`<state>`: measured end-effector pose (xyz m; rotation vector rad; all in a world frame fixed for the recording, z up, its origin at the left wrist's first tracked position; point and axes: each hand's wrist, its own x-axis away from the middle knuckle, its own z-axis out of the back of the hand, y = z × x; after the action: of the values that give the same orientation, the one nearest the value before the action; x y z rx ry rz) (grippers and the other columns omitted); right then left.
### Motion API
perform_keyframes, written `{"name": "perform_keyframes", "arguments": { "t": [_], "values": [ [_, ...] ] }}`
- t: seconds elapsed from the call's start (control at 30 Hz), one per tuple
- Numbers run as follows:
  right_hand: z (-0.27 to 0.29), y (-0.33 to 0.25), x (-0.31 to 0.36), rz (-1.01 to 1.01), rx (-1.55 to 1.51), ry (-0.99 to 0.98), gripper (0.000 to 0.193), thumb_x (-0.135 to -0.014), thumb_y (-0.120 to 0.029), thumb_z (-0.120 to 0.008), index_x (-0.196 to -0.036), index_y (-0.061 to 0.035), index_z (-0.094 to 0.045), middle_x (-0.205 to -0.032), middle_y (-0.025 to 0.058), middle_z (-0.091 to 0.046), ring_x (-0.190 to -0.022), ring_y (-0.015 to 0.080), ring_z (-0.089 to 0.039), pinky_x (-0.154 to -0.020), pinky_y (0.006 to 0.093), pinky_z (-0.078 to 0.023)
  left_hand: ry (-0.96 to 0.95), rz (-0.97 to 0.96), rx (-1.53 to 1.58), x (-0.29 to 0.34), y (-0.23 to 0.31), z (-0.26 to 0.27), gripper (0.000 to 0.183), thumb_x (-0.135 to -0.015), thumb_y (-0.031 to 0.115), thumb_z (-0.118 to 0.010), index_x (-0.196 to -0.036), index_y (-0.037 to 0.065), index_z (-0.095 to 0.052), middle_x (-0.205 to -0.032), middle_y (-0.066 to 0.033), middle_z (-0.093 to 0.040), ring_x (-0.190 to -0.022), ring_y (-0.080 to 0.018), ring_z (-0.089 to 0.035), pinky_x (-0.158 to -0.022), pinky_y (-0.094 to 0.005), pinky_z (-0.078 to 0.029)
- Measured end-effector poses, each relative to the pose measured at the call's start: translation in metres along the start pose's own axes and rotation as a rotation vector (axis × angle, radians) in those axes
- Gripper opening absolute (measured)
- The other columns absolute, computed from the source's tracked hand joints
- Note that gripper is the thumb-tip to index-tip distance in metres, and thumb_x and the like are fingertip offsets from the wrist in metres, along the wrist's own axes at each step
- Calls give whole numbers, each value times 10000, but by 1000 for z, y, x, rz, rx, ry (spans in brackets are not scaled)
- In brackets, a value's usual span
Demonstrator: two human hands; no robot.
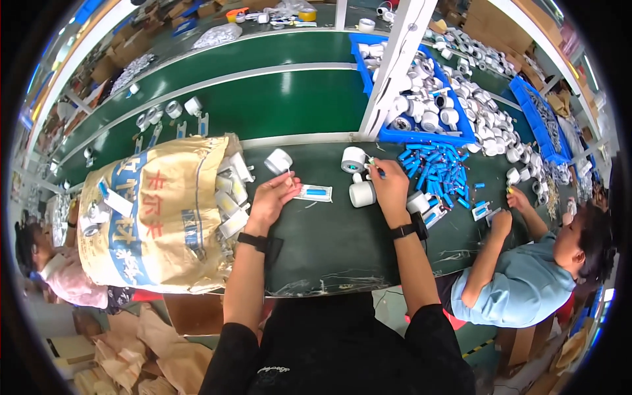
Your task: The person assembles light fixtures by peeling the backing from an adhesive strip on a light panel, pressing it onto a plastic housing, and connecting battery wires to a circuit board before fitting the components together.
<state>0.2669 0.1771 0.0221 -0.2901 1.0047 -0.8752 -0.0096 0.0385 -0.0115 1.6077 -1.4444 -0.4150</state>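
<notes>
My left hand [279, 196] is closed in a pinch beside a white tray with a blue cylindrical cell [316, 192] lying on the dark worktop. Whatever sits between its fingertips is too small to make out. Just beyond it is a white round lamp-like housing [278, 161], tipped on its side. My right hand [390, 184] has its fingers closed around something small, partly bluish, that I cannot name. Its fingertips are close to a second white housing [353, 159] with a dark, greenish-lit opening. Another white housing [362, 193] lies just left of that hand.
A large printed woven sack [158, 217] full of white parts stands on the left. Loose blue cells [438, 172] are heaped at the right, near a blue crate [428, 136] of white housings and a metal post [395, 72]. A co-worker in a light-blue shirt [520, 289] works at the right.
</notes>
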Motion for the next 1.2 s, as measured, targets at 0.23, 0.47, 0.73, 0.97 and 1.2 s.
{"name": "perform_keyframes", "arguments": {
  "t": [0.23, 0.47, 0.73, 0.97, 1.2],
  "values": [
    [0, -3, -2, -46, 26, -25, 195, -820, -56, -796, -1001, -8, -740, -928, 139, -718, -806, 290, -705, -729, 345, -574, 2, 11, 13, -2, 3, 2, 371, -995, 92, -653, -1314, -78, -575, -1162, -141, -689, -1061, -223, -696, -992, -349, -581],
    [5, -8, -2, -5, 55, -23, 227, -843, -75, -786, -1055, -13, -737, -925, 132, -719, -812, 281, -706, -736, 353, -572, -5, 2, -6, 5, 5, -3, 404, -992, 137, -671, -1312, -90, -574, -1143, -132, -697, -1049, -220, -702, -972, -360, -588],
    [-10, -7, -8, -14, 71, -194, 718, -821, -301, -823, -1407, -10, -527, -1242, 205, -611, -1049, 372, -656, -915, 437, -546, 652, -546, -1501, 26, 34, -53, 802, -783, 462, -839, -1394, 26, -558, -1079, -191, -717, -995, -403, -694, -914, -454, -551],
    [-87, -48, -40, -159, 59, -296, 482, -789, -126, -776, -1206, 7, -573, -1124, 244, -593, -869, 430, -686, -744, 498, -586, 399, -276, -1632, -72, 58, -20, 721, -752, 400, -817, -1300, 0, -574, -1109, -252, -704, -1045, -422, -681, -904, -480, -546],
    [-212, -53, -113, -227, 132, -233, 311, -823, -110, -645, -1106, 14, -613, -1055, 195, -609, -805, 340, -711, -677, 438, -585, 451, -278, -1773, -192, 99, -11, 755, -764, 486, -775, -1259, -40, -558, -1105, -294, -703, -1050, -437, -691, -894, -485, -553]
  ]
}}
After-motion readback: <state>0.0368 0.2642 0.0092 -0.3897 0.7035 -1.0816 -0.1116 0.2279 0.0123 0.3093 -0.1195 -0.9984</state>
